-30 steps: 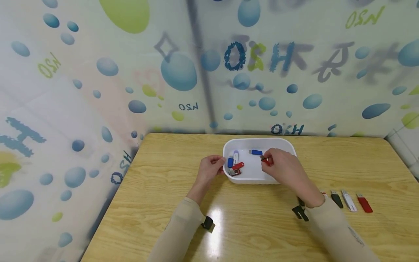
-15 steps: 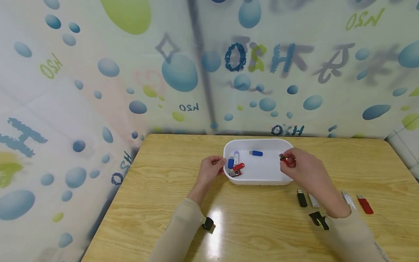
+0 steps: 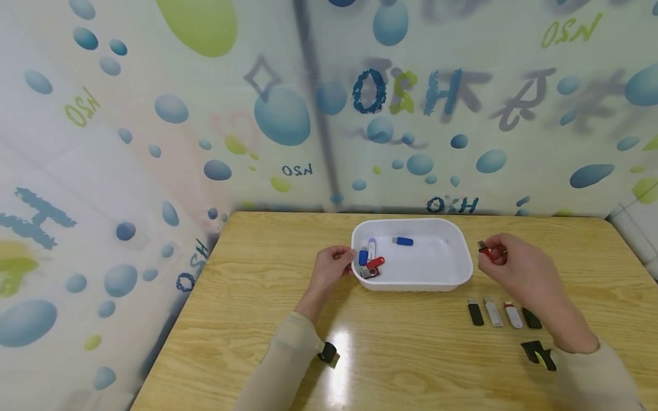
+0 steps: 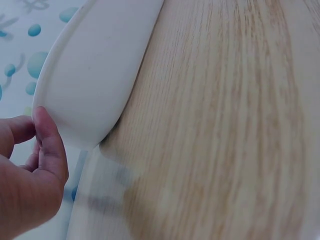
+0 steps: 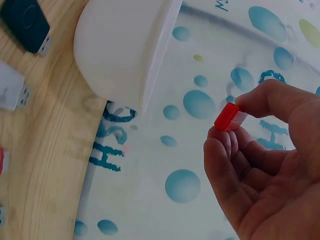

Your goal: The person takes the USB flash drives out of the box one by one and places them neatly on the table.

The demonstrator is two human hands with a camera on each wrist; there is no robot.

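Note:
My left hand (image 3: pixel 331 268) pinches the left rim of a white plastic tray (image 3: pixel 411 268); in the left wrist view its thumb and finger meet at the tray wall (image 4: pixel 100 65). Past the tray's right end, my right hand (image 3: pixel 532 279) holds a red USB flash drive (image 3: pixel 485 252) above the table. In the right wrist view, thumb and fingertips pinch this red stick (image 5: pixel 227 117). Inside the tray lie a blue drive (image 3: pixel 404 241) at the back and several at the left, among them a red one (image 3: pixel 376 262) and a swivel one (image 3: pixel 370 273).
On the table (image 3: pixel 247 285), right of the tray, a row holds a black drive (image 3: pixel 475 312), a silver one (image 3: pixel 493 312), a white-and-red one (image 3: pixel 513 315) and a dark one (image 3: pixel 532 318). My right arm covers the row's far end. A patterned wall stands behind.
My right hand has carried the red USB flash drive rightward, out over the tray's right rim. The left end of the row has come into view. My left hand has stayed at the rim.

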